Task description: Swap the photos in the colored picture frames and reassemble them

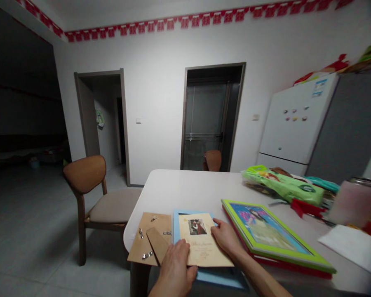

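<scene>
A blue picture frame (177, 225) lies face down on the white table (191, 189), with a tan card (204, 243) bearing a small photo lying on it. My left hand (176, 264) rests flat on the card's near left edge, fingers together. My right hand (224, 237) presses on the card's right edge, fingers bent down onto it. To the left lies the brown frame backing board (146, 243) with its stand and metal clips, partly over the table's edge.
A green-framed picture (272, 233) stacked on a red frame lies to the right. Snack bags (281, 185), a pink jar (354, 202) and white paper (352, 245) sit further right. A wooden chair (94, 194) stands left of the table; a fridge (297, 123) is behind.
</scene>
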Motion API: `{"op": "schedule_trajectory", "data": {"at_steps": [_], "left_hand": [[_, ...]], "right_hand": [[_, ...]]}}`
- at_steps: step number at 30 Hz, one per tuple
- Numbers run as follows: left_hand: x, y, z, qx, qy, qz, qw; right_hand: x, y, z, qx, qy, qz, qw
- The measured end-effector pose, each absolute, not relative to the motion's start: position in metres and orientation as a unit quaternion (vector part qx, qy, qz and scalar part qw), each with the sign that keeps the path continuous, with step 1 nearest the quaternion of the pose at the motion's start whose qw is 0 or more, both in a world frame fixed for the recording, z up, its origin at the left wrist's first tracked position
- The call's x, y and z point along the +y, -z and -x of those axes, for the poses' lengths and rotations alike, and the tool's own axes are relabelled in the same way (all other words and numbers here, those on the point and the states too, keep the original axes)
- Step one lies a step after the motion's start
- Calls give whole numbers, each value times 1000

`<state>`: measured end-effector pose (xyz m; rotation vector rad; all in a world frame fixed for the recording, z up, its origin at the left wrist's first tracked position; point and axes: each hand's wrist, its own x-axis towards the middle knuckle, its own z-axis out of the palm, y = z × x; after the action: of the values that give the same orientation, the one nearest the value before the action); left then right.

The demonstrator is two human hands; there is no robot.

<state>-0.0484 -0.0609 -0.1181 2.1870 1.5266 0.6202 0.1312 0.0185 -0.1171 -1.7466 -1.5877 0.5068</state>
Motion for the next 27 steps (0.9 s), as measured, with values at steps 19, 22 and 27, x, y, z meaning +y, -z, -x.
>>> {"op": "schedule_trajectory", "data": {"at_steps": [19,22,27], "left_hand": [[-64,117,48,510,-201,-817,177],[-63,121,50,498,-205,-825,171],[-60,123,50,479,-189,-839,174]], "right_hand": [[18,136,-134,-677,-89,673,284],[22,136,-142,-638,-171,683,312],[15,134,-136,-665,-107,683,282]]}}
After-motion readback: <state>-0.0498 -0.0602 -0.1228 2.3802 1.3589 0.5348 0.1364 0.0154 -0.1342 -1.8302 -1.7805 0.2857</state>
